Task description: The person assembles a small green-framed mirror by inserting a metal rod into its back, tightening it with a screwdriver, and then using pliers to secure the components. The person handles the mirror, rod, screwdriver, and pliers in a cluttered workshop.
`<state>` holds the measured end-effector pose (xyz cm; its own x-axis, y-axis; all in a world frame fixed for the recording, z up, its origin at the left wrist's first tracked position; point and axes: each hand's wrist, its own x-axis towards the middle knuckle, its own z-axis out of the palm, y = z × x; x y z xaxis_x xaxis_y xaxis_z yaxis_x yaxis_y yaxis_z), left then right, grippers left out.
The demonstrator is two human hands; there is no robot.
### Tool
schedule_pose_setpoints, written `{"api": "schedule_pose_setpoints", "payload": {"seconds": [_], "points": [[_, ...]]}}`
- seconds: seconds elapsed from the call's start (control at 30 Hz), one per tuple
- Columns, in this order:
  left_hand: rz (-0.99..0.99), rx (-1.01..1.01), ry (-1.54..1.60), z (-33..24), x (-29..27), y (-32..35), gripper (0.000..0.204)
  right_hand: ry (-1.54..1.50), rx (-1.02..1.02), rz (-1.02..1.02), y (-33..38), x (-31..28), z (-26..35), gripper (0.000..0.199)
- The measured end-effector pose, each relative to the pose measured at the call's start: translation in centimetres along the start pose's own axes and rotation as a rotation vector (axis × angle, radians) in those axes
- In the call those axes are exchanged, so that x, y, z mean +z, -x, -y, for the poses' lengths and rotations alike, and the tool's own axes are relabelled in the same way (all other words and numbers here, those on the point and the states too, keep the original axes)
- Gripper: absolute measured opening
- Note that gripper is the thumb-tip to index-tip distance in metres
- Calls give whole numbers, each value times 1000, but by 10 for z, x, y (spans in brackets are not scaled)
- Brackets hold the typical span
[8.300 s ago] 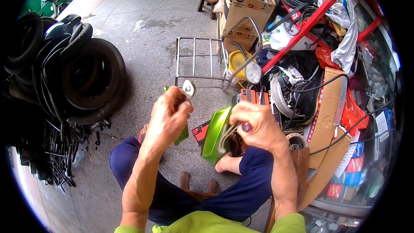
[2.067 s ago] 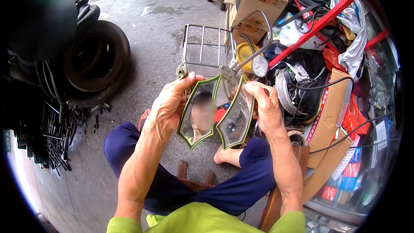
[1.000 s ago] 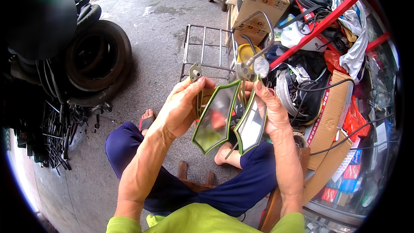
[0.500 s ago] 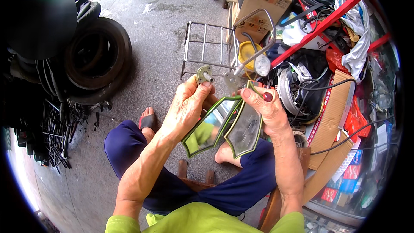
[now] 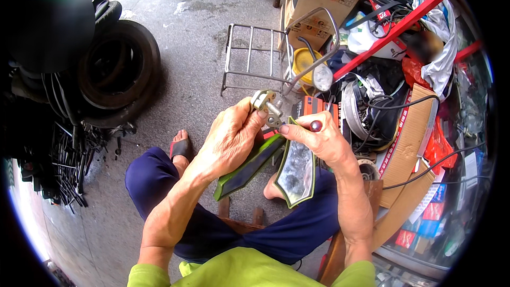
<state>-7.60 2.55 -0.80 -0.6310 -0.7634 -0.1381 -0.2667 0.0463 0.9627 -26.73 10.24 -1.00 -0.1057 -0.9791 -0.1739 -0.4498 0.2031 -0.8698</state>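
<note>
My left hand (image 5: 231, 135) is closed, with thumb and fingers pinching a small metal bracket (image 5: 273, 109) that has a short round stem. Below that hand hangs a green-edged mirror (image 5: 248, 167), turned nearly edge-on; where it is held is hidden by the fingers. My right hand (image 5: 324, 141) grips the narrow top of a second angular green-edged mirror (image 5: 297, 172), its glass facing up and reflecting grey. From the right fingers sticks a dark red rounded knob (image 5: 316, 126); the rest of it is out of sight. Both hands nearly meet at the bracket, above my lap.
Ahead on the floor lies a metal rack (image 5: 252, 58), beside a yellow tub (image 5: 304, 62) and cardboard boxes (image 5: 324, 2). Tyres (image 5: 146, 69) and dark rods (image 5: 69, 175) lie at left. Bags, cables and flattened cardboard (image 5: 409, 154) crowd the right under a red bar (image 5: 393, 32).
The bracket has turned, its stem now slanting toward my right hand. The left mirror has swung nearly edge-on. My right hand has moved slightly left, and its mirror hangs lower and straighter.
</note>
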Motion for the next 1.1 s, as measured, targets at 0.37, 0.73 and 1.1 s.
{"api": "schedule_pose_setpoints", "payload": {"seconds": [0.37,0.73,1.1], "points": [[17,104,368,9,-4,-2,26,-135,96,71,-1,-2,7,36],[-92,-25,715,10,-12,2,25,-135,120,88,1,4,1,47],[-103,-142,1038,3,-12,-5,49,-295,139,-34,3,6,6,33]]}}
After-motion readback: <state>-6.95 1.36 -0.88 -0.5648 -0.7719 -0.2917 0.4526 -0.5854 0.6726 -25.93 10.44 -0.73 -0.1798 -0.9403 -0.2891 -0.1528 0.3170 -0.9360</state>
